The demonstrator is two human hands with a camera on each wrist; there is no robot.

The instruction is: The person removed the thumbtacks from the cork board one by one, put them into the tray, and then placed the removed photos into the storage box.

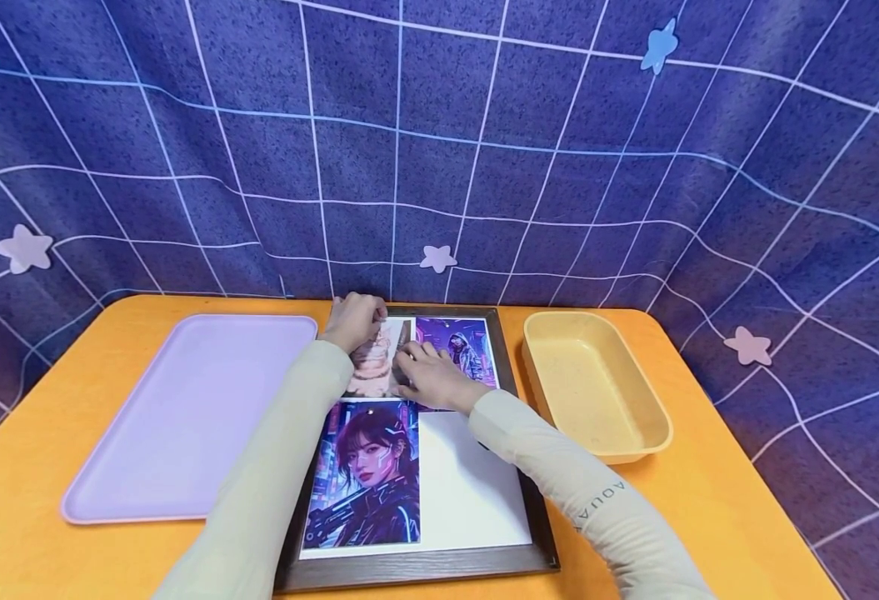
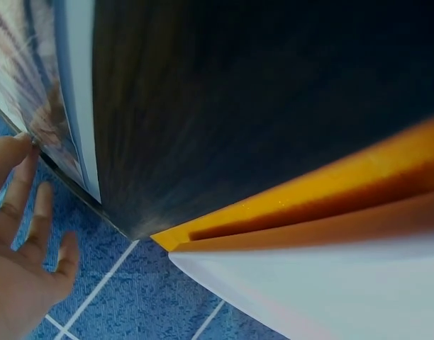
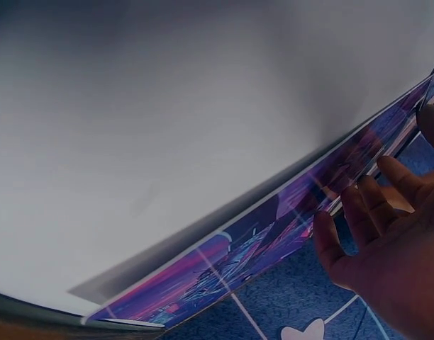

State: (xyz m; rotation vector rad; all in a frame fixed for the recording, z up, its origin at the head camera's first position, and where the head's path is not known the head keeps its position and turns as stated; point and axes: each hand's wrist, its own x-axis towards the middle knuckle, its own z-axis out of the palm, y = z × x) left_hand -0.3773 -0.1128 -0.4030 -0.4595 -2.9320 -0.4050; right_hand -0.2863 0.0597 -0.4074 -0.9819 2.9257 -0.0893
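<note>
A dark wooden frame [image 1: 417, 569] with a white backing [image 1: 472, 492] lies on the table. My left hand [image 1: 352, 323] is at the top edge of the upper-left print [image 1: 373, 367], a pale, peach-toned picture. Thumb and forefinger pinch a tiny pin-like thing there, largely hidden by the fingertips. My right hand [image 1: 433, 375] rests on that print's right side with fingers spread, overlapping the purple print [image 1: 472, 354] of a hooded figure. Below them lies the print [image 1: 367, 483] of a figure with a weapon. Small pins show at the top of these two prints.
A lilac tray [image 1: 207, 408] lies left of the frame, and a yellow basin [image 1: 596, 383] stands to its right. The orange table [image 1: 724, 508] ends at a blue, grid-patterned curtain [image 1: 439, 167] with stars. Pale sleeves cover both forearms.
</note>
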